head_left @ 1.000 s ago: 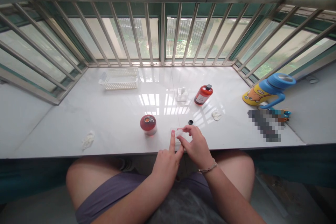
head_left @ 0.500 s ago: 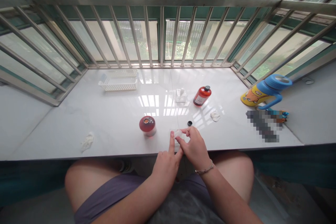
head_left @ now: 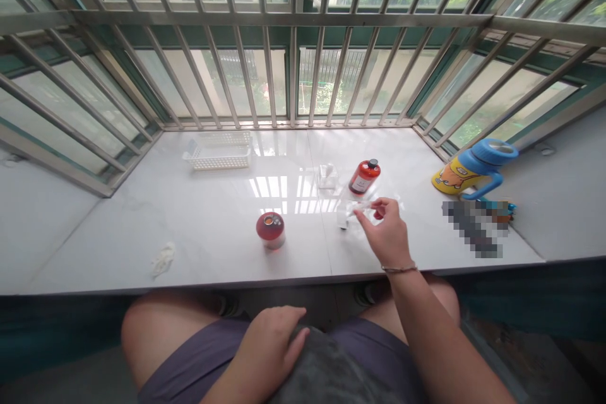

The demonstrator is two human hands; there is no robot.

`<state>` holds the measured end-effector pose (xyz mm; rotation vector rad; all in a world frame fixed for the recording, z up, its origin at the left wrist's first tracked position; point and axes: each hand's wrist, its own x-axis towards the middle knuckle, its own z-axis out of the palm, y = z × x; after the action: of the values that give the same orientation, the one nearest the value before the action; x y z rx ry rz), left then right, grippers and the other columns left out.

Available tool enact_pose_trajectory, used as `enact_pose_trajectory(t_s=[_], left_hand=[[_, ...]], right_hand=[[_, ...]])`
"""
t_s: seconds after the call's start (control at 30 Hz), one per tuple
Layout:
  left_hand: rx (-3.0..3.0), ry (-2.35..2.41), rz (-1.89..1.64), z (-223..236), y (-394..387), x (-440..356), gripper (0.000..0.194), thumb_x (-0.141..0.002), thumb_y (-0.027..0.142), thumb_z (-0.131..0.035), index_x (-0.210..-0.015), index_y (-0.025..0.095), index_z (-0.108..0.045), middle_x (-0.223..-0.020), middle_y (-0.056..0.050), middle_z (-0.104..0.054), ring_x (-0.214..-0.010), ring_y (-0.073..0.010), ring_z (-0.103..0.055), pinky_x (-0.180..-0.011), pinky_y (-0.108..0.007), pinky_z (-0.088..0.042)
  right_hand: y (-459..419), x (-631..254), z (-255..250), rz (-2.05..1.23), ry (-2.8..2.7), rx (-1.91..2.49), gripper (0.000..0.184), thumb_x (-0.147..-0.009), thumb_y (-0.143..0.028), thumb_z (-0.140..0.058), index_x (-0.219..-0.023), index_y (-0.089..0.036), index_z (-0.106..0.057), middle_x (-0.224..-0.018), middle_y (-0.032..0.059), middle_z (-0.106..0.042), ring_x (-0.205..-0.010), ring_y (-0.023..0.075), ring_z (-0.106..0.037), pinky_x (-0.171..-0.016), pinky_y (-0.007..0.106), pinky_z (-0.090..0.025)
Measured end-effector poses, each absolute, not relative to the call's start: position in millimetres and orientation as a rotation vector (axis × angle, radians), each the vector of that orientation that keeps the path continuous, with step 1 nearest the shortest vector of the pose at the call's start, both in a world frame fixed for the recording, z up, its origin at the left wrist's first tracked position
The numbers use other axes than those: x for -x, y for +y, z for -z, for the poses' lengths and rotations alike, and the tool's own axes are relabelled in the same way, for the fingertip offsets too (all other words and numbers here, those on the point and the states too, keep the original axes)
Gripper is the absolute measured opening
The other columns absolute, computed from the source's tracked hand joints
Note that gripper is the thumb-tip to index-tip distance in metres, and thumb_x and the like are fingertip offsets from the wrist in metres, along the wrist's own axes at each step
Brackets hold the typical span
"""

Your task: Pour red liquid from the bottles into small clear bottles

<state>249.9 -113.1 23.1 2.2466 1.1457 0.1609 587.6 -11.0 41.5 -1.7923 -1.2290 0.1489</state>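
My right hand (head_left: pixel 386 233) is closed in a pinch over the counter. Between its thumb and fingers is a small clear plastic piece (head_left: pixel 346 209); its exact kind is hard to make out. A small black cap (head_left: pixel 343 228) shows partly beneath that piece. Just beyond stands a red bottle with a dark cap and white label (head_left: pixel 364 177). My left hand (head_left: pixel 272 338) rests over my lap, fingers extended and holding nothing. A round red bottle without a cap (head_left: pixel 271 231) stands on the counter ahead of it.
Beside the capped bottle is a clear plastic object (head_left: pixel 327 177). At the back left lies a white perforated basket (head_left: pixel 220 161). Crumpled white tissue (head_left: pixel 163 259) lies at the front left. A blue and yellow flask (head_left: pixel 466 170) stands at right, near a blurred-out item. Metal bars (head_left: pixel 293 76) enclose the counter.
My left hand has drawn back from the counter to my lap. My right hand has moved right and away from me, carrying the clear plastic piece off the counter's front.
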Motion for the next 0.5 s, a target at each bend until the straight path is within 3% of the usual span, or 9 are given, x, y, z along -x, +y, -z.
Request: enact_pose_trajectory(t_s=[0.17,0.37,0.5], left_hand=[[-2.005,1.262,0.079,-13.7,-120.4,-208.8,0.031,-0.101,0.028,-0.059,-0.125,0.028,-0.078,-0.124,-0.005,-0.082,-0.116,-0.0261,-0.077,-0.105,-0.038,-0.059],[-1.941,1.328,0.032,-21.4,-116.8,-189.2,0.031,-0.101,0.034,-0.057,-0.122,0.029,-0.080,-0.122,-0.005,-0.083,-0.115,-0.0273,-0.077,-0.104,-0.039,-0.059],[-1.979,1.357,-0.195,-32.8,-101.7,-190.5,0.029,-0.104,0.038,-0.056,-0.116,0.028,-0.080,-0.117,-0.007,-0.083,-0.110,-0.0271,-0.077,-0.101,-0.040,-0.062]], right_hand=[[20.7,-636.4,-26.5,-0.118,-1.185,1.930,0.057,-0.086,-0.063,-0.076,-0.120,-0.024,-0.054,-0.111,0.0109,-0.075,-0.087,0.0260,-0.067,-0.079,0.040,-0.053],[18.3,-643.5,-13.1,-0.068,-1.170,1.900,0.062,-0.087,-0.065,-0.074,-0.127,-0.022,-0.057,-0.120,0.0133,-0.072,-0.089,0.0254,-0.066,-0.074,0.038,-0.053],[-5.3,-619.4,-7.4,0.129,-1.266,1.828,0.042,-0.097,-0.059,-0.067,-0.117,-0.022,-0.063,-0.107,0.0094,-0.070,-0.086,0.0247,-0.062,-0.080,0.041,-0.053]])
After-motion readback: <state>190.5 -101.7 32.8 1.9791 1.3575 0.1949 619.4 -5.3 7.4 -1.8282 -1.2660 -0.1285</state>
